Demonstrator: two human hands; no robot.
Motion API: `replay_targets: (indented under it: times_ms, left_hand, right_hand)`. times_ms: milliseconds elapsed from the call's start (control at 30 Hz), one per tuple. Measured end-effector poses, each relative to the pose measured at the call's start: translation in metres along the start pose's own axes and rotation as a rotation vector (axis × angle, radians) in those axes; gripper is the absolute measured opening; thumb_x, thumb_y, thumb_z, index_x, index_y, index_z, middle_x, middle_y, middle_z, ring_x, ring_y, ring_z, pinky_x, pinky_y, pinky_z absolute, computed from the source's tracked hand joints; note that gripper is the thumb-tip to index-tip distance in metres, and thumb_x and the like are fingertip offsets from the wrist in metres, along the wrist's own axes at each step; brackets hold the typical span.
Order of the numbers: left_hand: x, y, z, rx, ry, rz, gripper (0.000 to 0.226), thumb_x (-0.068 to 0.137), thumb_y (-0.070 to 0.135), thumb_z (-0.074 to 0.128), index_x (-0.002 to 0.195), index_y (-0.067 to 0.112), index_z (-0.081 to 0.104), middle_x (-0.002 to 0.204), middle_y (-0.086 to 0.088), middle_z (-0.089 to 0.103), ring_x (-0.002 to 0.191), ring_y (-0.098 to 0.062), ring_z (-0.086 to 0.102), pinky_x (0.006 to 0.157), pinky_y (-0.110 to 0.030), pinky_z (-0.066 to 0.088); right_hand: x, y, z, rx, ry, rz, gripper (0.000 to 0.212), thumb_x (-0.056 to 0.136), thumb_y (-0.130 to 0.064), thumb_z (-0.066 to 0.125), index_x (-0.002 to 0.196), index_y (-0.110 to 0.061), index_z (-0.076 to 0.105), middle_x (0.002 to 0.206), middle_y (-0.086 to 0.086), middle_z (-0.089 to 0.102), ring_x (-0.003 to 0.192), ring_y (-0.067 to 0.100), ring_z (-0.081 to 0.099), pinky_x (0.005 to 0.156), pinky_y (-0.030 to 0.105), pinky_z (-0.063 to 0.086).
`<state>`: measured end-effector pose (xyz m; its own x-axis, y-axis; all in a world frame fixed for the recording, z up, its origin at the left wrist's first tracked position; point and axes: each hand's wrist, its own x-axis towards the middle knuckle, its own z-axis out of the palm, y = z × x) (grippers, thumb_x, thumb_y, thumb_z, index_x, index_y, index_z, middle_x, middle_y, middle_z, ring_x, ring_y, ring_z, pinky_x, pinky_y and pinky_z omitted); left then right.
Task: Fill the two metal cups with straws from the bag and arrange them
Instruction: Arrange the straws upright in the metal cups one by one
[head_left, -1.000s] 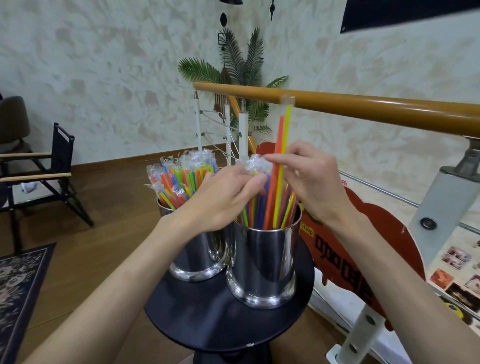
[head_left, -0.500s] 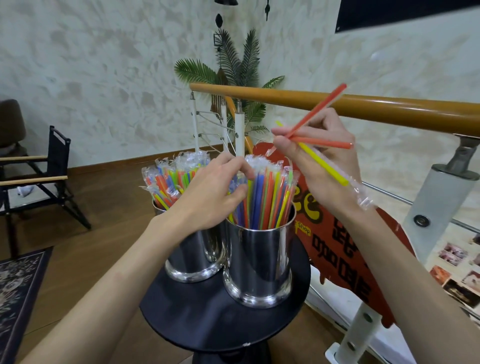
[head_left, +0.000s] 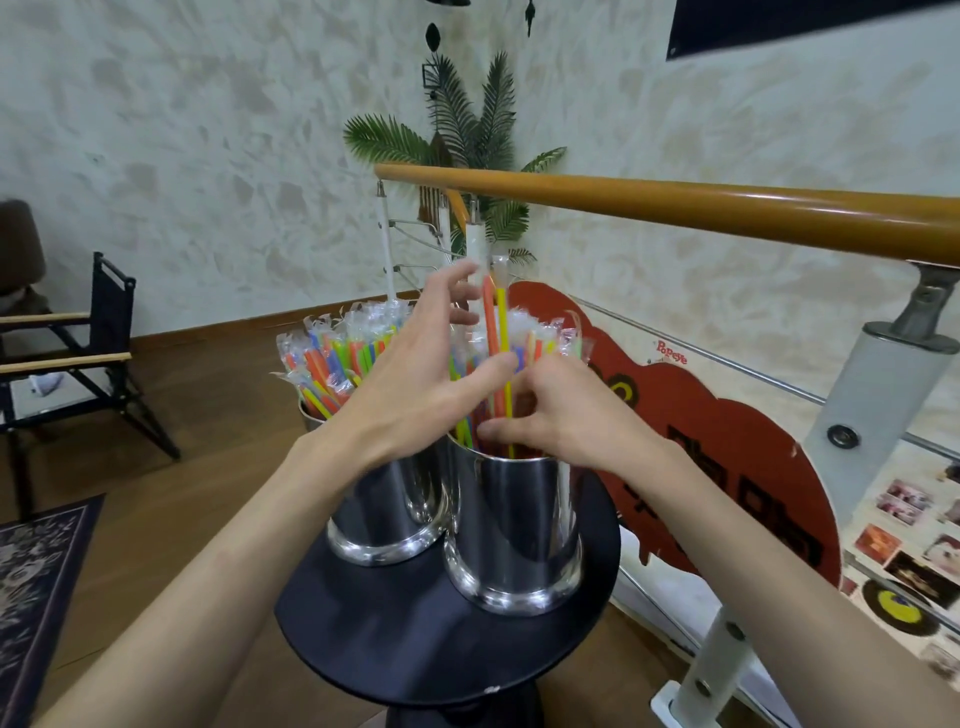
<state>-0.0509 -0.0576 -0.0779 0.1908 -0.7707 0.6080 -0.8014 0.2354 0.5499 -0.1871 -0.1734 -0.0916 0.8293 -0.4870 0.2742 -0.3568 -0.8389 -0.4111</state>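
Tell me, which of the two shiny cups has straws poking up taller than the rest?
The right metal cup, nearer the railing. An orange straw and a yellow straw rise above its bundle; the left metal cup holds straws of level height.

One head-worn wide-angle camera supplies the only view. It looks forward and steeply down from above the person's forearms, which enter from the bottom edge. The round black table (head_left: 415, 639) sits close beneath, at centre frame. The far wall (head_left: 208, 130) and the wooden handrail (head_left: 675, 208) fill the upper half, curved by lens distortion. No second view exists, so no scene area is shared
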Motion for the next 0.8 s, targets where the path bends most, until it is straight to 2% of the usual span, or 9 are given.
replay_targets:
  times_ms: [67,167,300,367,433,467,600,700,800]
  left_hand:
    - [0.002,0.002,0.002,-0.029,0.100,0.031,0.072,0.092,0.046,0.064,0.151,0.031,0.025,0.126,0.014,0.053,0.110,0.005,0.056,0.092,-0.014,0.044]
    - [0.005,-0.001,0.002,0.000,0.228,0.052,0.052,0.099,0.028,0.063,0.146,0.020,0.041,0.109,0.005,0.063,0.092,-0.003,0.062,0.082,-0.021,0.051]
    - [0.005,-0.006,0.001,0.123,0.235,0.075,0.029,0.096,0.017,0.066,0.124,0.017,0.062,0.087,0.007,0.062,0.079,-0.011,0.062,0.077,-0.037,0.053]
    - [0.005,-0.007,0.001,0.146,0.202,0.072,0.029,0.093,0.012,0.063,0.121,0.018,0.061,0.082,0.007,0.060,0.076,-0.013,0.060,0.076,-0.040,0.051]
    - [0.005,-0.007,0.001,0.155,0.146,0.047,0.030,0.095,0.013,0.057,0.124,0.020,0.060,0.080,0.008,0.056,0.074,-0.011,0.057,0.074,-0.036,0.049]
    - [0.004,-0.007,0.001,0.151,0.130,0.033,0.028,0.098,0.017,0.054,0.125,0.022,0.061,0.079,0.009,0.055,0.074,-0.009,0.056,0.073,-0.032,0.047]
    - [0.002,-0.003,0.002,0.095,0.127,0.001,0.035,0.099,0.048,0.048,0.120,0.024,0.063,0.077,0.006,0.058,0.074,-0.010,0.054,0.072,-0.029,0.046]
    - [0.004,-0.008,0.000,0.204,0.141,0.052,0.015,0.097,0.031,0.060,0.107,0.022,0.067,0.085,0.006,0.062,0.077,-0.010,0.057,0.075,-0.037,0.050]
    - [0.004,-0.011,-0.003,0.331,0.153,0.053,0.009,0.092,0.016,0.065,0.097,0.021,0.070,0.092,0.007,0.057,0.081,-0.009,0.056,0.079,-0.037,0.049]
  right_hand:
    - [0.001,0.001,0.004,-0.012,-0.017,-0.019,0.045,0.084,-0.049,0.078,0.058,-0.018,0.058,0.052,-0.003,0.054,0.052,0.012,0.051,0.056,0.037,0.044]
    - [0.002,0.003,0.006,0.017,-0.057,-0.054,0.051,0.084,-0.054,0.075,0.067,-0.007,0.064,0.055,0.002,0.056,0.051,0.014,0.049,0.059,0.038,0.048]
    - [0.003,0.004,0.002,0.077,-0.109,-0.077,0.061,0.084,-0.059,0.073,0.065,-0.003,0.057,0.055,0.002,0.048,0.050,0.013,0.041,0.055,0.034,0.036]
    - [0.002,0.005,-0.001,0.111,-0.122,-0.097,0.057,0.086,-0.057,0.070,0.064,-0.007,0.058,0.056,0.001,0.056,0.050,0.017,0.049,0.055,0.036,0.040]
    - [0.001,0.003,-0.002,0.107,-0.119,-0.118,0.047,0.092,-0.052,0.066,0.070,-0.011,0.066,0.064,0.003,0.069,0.058,0.018,0.063,0.061,0.038,0.050]
    - [0.001,0.001,-0.001,0.084,-0.116,-0.130,0.042,0.095,-0.048,0.065,0.071,-0.014,0.067,0.066,0.003,0.070,0.059,0.014,0.064,0.063,0.036,0.052]
    - [0.002,-0.001,0.005,0.027,-0.148,-0.145,0.047,0.098,-0.042,0.064,0.058,-0.019,0.053,0.053,-0.004,0.051,0.048,0.009,0.045,0.055,0.030,0.040]
    - [0.002,-0.001,0.001,0.074,-0.165,-0.124,0.051,0.099,-0.046,0.060,0.053,-0.026,0.050,0.047,-0.010,0.046,0.045,0.007,0.044,0.052,0.024,0.037]
    - [0.002,-0.001,-0.004,0.184,-0.112,-0.046,0.034,0.104,-0.038,0.053,0.077,-0.023,0.064,0.069,-0.006,0.071,0.057,0.007,0.068,0.062,0.026,0.058]
